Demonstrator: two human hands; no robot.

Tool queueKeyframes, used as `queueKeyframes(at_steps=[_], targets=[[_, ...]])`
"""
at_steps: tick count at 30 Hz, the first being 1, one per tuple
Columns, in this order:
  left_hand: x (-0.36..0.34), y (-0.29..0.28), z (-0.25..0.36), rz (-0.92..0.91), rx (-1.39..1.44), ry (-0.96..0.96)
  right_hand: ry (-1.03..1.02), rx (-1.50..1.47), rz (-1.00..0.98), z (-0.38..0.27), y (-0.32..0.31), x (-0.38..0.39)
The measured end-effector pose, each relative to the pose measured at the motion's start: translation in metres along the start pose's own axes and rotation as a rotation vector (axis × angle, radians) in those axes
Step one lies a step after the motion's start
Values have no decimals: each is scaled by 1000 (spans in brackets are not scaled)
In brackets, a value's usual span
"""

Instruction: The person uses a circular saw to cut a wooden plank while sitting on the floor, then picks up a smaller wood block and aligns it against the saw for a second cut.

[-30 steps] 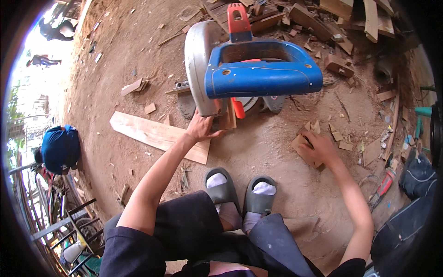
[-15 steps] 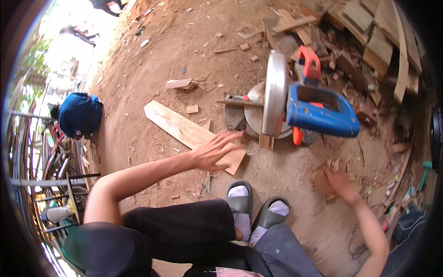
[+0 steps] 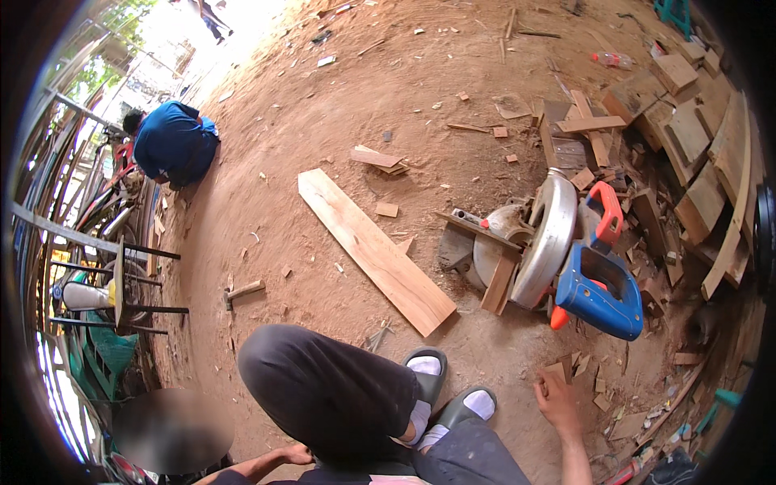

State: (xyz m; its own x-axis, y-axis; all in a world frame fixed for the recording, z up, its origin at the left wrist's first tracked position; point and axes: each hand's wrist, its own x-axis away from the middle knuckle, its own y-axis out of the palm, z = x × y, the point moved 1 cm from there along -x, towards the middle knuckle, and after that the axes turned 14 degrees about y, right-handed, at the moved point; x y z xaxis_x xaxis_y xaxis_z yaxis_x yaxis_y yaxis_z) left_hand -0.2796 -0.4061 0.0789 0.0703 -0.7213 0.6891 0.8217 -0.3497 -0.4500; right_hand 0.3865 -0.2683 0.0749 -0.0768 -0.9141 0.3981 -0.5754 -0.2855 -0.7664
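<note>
A wide ground of brown, dusty earth (image 3: pixel 283 210) is seen, and over it many chips and small pieces of wood are scattered. On this ground, in the middle, a long pale wooden plank (image 3: pixel 376 250) with one cut, pointed end is laid flat and slanting. To its right a mitre saw with silver metal guard and blue plastic handle (image 3: pixel 550 242) is placed, and a short brown wooden strip (image 3: pixel 501 284) is seen lying under its guard. Behind the saw, toward the right edge, rough brown boards (image 3: pixel 687 153) are heaped untidily. The right hand (image 3: pixel 558 402) is held low over the ground, in front of the saw, with fingers bent; a small flat brown wood piece (image 3: pixel 556 369) is located just at its fingertips, but whether it is gripped cannot be told. The left hand (image 3: pixel 297 454) is kept beside the thigh with fingers curled, and it cannot be told if something is held in it. To the left, a hammer with wooden handle (image 3: pixel 249 289) is lying on the earth. Farther, a co-worker in blue clothes (image 3: pixel 171 141) is seen bent down, near a bright, cluttered side fenced with bars.
</note>
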Motion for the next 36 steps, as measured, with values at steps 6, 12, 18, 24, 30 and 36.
queueKeyframes(at_steps=[6,12,18,24,30,36], targets=[[42,26,-5,88,185,79,-181,95,-49,-7,8,-18],[82,39,-22,95,317,96,-128,118,-31,-6,-1,-22],[99,77,-28,187,429,177,-136,85,16,-5,13,-7],[109,83,-34,89,403,137,-168,-62,-95,8,42,1],[134,99,-39,334,226,-64,-181,-48,-107,11,43,4],[147,102,-15,438,344,-58,-100,-62,-125,10,31,6]])
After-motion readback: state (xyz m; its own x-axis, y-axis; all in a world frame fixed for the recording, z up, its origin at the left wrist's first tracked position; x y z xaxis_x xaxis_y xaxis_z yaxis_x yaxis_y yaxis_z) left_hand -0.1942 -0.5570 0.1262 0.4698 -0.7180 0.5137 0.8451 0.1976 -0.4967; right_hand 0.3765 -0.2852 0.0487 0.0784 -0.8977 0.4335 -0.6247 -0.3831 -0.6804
